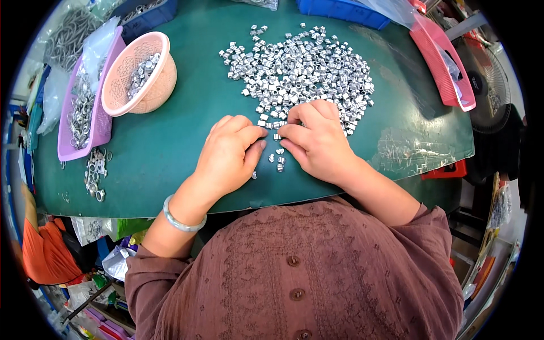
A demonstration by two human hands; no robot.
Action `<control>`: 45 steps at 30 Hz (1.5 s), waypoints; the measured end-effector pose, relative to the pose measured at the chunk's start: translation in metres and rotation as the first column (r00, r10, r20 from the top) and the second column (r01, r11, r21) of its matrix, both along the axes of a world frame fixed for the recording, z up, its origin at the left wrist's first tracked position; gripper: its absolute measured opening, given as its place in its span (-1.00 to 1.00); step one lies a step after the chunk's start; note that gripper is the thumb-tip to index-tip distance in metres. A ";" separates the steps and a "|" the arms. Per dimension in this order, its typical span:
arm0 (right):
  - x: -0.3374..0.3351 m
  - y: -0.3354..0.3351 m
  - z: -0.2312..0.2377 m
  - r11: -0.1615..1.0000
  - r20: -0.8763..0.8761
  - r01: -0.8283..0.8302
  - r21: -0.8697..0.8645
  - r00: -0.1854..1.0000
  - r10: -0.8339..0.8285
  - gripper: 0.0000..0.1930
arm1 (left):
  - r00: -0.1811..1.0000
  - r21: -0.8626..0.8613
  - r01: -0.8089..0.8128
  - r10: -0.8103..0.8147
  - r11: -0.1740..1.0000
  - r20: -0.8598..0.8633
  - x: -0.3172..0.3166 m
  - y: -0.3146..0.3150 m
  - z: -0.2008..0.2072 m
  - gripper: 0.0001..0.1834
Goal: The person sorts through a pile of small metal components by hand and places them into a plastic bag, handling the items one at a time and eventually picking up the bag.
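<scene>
A wide heap of small silvery metal pieces (306, 68), blocky with holes in them, lies on the green tabletop (192, 141) in front of me. At the heap's near edge my left hand (226, 150) has thumb and forefinger pinched together; whatever lies between the tips is too small to make out. Facing it, my right hand (320, 139) is also curled in a pinch, its fingertips hiding what they hold. A few loose pieces (280, 164) sit just below and between the two hands. A pale bangle (184, 220) circles my left wrist.
To the left stand a peach mesh basket (164, 85) and a purple basket (102, 133), both containing metal parts. Ring-like parts (96, 175) lie beside them. Blue bins (345, 12) line the back. A pink basket (442, 73) and a fan (487, 85) are at right.
</scene>
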State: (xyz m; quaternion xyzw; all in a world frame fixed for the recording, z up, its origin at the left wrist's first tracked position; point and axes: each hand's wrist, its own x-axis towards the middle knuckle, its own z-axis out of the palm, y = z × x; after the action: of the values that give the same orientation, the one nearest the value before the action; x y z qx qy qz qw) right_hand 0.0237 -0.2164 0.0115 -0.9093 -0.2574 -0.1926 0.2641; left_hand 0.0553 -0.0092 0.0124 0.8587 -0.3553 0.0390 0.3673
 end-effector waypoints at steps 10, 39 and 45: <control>0.004 0.001 -0.006 0.996 0.004 -0.028 -0.088 1.000 0.028 -0.94 | 1.000 -0.013 -0.003 0.003 1.000 -0.015 -0.001 -0.001 -0.001 -0.82; 0.013 -0.001 0.000 0.998 -0.047 -0.026 -0.056 0.999 0.023 -0.91 | 0.998 0.014 -0.001 0.000 1.000 0.062 0.015 -0.006 -0.005 -0.80; 0.010 -0.002 0.003 0.995 -0.060 -0.057 -0.078 0.997 0.053 -0.88 | 0.997 0.030 0.026 -0.028 0.999 0.078 0.014 -0.004 -0.004 -0.82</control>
State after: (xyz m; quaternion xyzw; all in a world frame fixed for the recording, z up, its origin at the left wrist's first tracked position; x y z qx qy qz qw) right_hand 0.0339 -0.2188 0.0143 -0.9169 -0.2822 -0.1483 0.2401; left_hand 0.0691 -0.0134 0.0082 0.8568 -0.3816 0.0624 0.3412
